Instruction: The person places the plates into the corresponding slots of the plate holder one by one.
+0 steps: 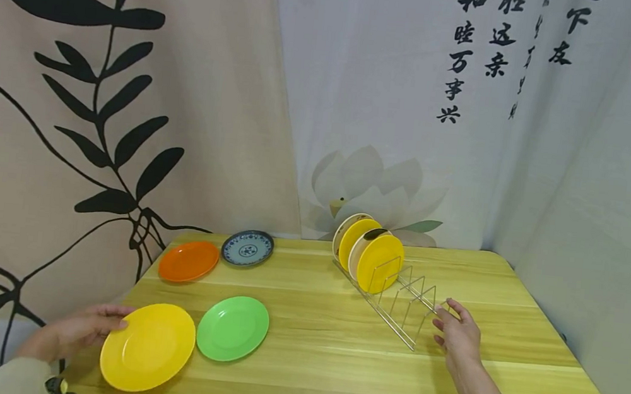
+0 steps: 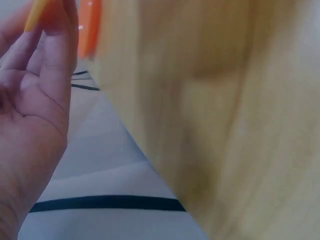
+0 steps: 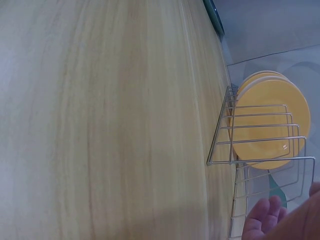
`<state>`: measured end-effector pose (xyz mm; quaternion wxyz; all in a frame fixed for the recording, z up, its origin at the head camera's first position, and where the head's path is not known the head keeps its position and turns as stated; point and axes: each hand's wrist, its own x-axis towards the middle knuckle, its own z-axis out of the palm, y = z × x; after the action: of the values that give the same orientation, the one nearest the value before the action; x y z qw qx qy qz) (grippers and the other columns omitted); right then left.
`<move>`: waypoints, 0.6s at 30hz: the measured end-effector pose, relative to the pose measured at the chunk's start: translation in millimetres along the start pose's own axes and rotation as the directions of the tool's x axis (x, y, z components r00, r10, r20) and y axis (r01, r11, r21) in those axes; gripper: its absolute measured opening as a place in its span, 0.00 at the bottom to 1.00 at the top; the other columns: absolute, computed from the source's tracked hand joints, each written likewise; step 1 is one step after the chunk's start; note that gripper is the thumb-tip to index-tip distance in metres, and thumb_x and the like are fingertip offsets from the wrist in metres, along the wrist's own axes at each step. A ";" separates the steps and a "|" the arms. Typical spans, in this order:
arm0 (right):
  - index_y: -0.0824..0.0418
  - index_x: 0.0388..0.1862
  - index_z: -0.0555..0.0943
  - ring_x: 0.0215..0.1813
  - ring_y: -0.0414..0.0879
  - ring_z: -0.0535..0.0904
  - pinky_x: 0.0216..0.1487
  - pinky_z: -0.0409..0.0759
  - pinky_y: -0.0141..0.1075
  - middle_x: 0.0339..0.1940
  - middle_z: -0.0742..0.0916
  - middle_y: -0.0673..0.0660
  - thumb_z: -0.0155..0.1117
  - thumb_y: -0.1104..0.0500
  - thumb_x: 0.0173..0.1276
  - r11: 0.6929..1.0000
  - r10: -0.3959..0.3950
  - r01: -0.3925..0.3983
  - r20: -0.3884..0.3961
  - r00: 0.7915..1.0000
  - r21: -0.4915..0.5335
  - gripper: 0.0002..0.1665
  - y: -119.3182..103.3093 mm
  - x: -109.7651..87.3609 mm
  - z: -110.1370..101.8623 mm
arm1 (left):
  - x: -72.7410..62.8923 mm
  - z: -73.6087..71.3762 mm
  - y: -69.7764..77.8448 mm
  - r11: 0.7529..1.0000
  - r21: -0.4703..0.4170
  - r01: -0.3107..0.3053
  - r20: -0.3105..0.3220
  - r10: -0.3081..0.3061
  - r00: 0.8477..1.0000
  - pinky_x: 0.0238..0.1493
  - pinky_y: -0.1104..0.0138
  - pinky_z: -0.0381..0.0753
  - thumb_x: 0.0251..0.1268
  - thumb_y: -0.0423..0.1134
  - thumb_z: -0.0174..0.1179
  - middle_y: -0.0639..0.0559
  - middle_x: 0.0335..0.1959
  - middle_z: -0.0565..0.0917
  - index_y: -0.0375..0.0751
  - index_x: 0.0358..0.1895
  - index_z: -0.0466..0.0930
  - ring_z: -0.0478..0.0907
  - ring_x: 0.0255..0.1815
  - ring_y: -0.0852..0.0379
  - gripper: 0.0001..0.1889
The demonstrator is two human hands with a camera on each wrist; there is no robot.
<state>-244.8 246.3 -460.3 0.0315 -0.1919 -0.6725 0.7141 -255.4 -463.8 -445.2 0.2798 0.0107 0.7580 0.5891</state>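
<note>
My left hand [image 1: 87, 327] pinches a large yellow plate [image 1: 147, 347] by its left rim, holding it tilted at the table's near left. In the left wrist view, only a sliver of the plate's edge [image 2: 36, 15] shows between the fingers. My right hand [image 1: 460, 338] is at the near right end of a wire dish rack [image 1: 389, 315], its fingers about the end wire. Several plates, yellow ones [image 1: 381, 263] and pale ones, stand upright in the rack's far slots. In the right wrist view, the curled fingers [image 3: 267, 215] are beside the rack's end loop [image 3: 307, 158].
A green plate [image 1: 232, 328] lies right of the held plate. Behind are an orange plate [image 1: 189, 261] and a blue patterned plate [image 1: 248, 248]. All three lie flat on the wooden table [image 1: 298, 373]. Printed curtains [image 1: 383, 89] hang behind the table.
</note>
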 end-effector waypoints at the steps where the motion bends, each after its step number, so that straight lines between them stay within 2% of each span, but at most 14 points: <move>1: 0.58 0.79 0.54 0.58 0.49 0.69 0.53 0.75 0.41 0.66 0.67 0.57 0.55 0.50 0.77 1.000 0.001 -0.001 0.003 1.000 0.000 0.39 0.1 0.0 0.0 | -0.5 -0.3 2.7 1.000 -0.006 -0.010 -0.016 0.010 1.000 0.51 0.57 0.83 0.77 0.35 0.51 0.53 0.49 0.84 0.30 0.61 0.75 0.83 0.48 0.52 0.17; 5: 0.58 0.79 0.54 0.58 0.49 0.70 0.53 0.75 0.41 0.66 0.67 0.57 0.56 0.50 0.77 1.000 0.007 -0.007 -0.006 1.000 -0.003 0.39 0.8 0.0 -0.4 | 2.1 1.6 14.6 0.995 -0.029 -0.093 -0.035 0.092 0.995 0.51 0.58 0.83 0.78 0.35 0.48 0.55 0.48 0.85 0.42 0.57 0.79 0.84 0.47 0.52 0.13; 8: 0.58 0.79 0.54 0.57 0.48 0.70 0.54 0.75 0.42 0.66 0.67 0.57 0.55 0.51 0.77 1.000 0.009 -0.009 -0.008 1.000 -0.004 0.39 1.4 0.3 -0.8 | 7.4 5.7 21.5 0.987 -0.010 -0.159 -0.062 0.158 0.985 0.50 0.58 0.84 0.78 0.35 0.48 0.56 0.47 0.84 0.44 0.56 0.78 0.84 0.46 0.53 0.12; 11: 0.58 0.79 0.53 0.58 0.48 0.70 0.53 0.74 0.41 0.66 0.67 0.57 0.56 0.50 0.76 1.000 0.006 -0.006 -0.004 1.000 0.000 0.39 1.5 0.3 -0.7 | 15.2 11.7 25.7 0.980 0.016 -0.197 -0.127 0.197 0.972 0.49 0.58 0.84 0.78 0.35 0.50 0.56 0.47 0.83 0.36 0.59 0.75 0.84 0.45 0.54 0.14; 15: 0.58 0.79 0.53 0.58 0.49 0.69 0.54 0.73 0.42 0.66 0.67 0.57 0.56 0.50 0.77 1.000 0.003 -0.003 0.001 1.000 0.005 0.39 1.2 0.4 -0.3 | 28.3 21.1 29.5 0.974 0.050 -0.221 -0.205 0.227 0.952 0.49 0.59 0.84 0.76 0.36 0.53 0.54 0.47 0.82 0.24 0.65 0.65 0.83 0.46 0.54 0.22; 18: 0.57 0.79 0.53 0.58 0.48 0.70 0.54 0.74 0.42 0.65 0.67 0.57 0.55 0.51 0.77 1.000 0.005 -0.005 -0.002 1.000 0.004 0.39 0.6 0.8 0.1 | 37.0 28.7 32.8 0.970 0.067 -0.234 -0.254 0.243 0.936 0.50 0.61 0.84 0.76 0.37 0.54 0.53 0.47 0.82 0.22 0.66 0.61 0.83 0.45 0.54 0.26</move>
<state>-245.5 246.4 -461.1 0.0309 -0.1943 -0.6707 0.7152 -284.3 -415.5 -435.2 0.1039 0.0300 0.7916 0.6014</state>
